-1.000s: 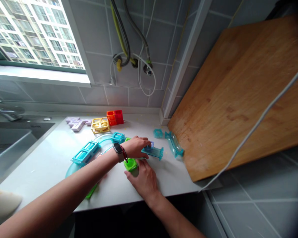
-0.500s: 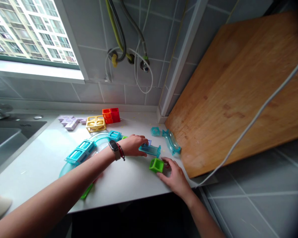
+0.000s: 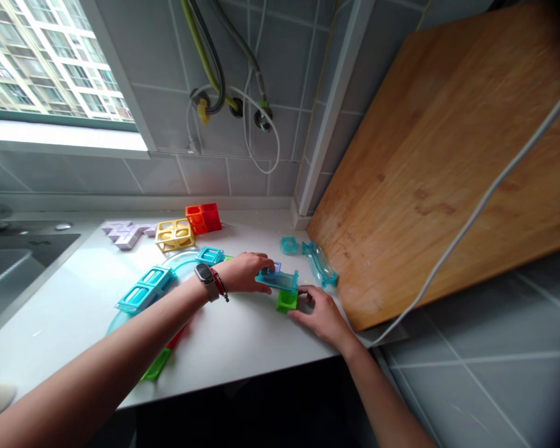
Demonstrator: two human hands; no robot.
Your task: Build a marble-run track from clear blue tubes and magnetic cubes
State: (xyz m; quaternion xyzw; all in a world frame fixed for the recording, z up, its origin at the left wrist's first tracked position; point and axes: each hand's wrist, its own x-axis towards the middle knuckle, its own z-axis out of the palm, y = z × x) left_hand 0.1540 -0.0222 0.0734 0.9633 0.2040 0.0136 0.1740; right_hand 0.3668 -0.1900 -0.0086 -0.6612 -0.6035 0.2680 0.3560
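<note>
My left hand (image 3: pixel 248 272) grips a translucent blue track piece (image 3: pixel 280 282) at its left end. The piece's right end is over the back of a green cube block (image 3: pixel 287 302); whether they touch I cannot tell. My right hand (image 3: pixel 318 311) holds that cube from its right side, thumb in front and fingers behind. A lilac block (image 3: pixel 277 266) shows partly behind the blue piece. To the left, a curved track (image 3: pixel 186 256) and blue frame blocks (image 3: pixel 147 289) stand on the white counter (image 3: pixel 224 354), partly covered by my left forearm.
Yellow frame blocks (image 3: pixel 175 235), red and orange cubes (image 3: pixel 203 218) and pale purple blocks (image 3: pixel 125 234) sit along the back. A small blue piece (image 3: pixel 288 245) and a curved blue track piece (image 3: pixel 320 264) lie near the leaning wooden board (image 3: pixel 429 186). A white cable (image 3: pixel 471 218) crosses the board.
The blue track piece and green cube have come together, with the piece's right end now over the cube's back. My right hand has shifted inward with the cube. The view has tilted slightly.
</note>
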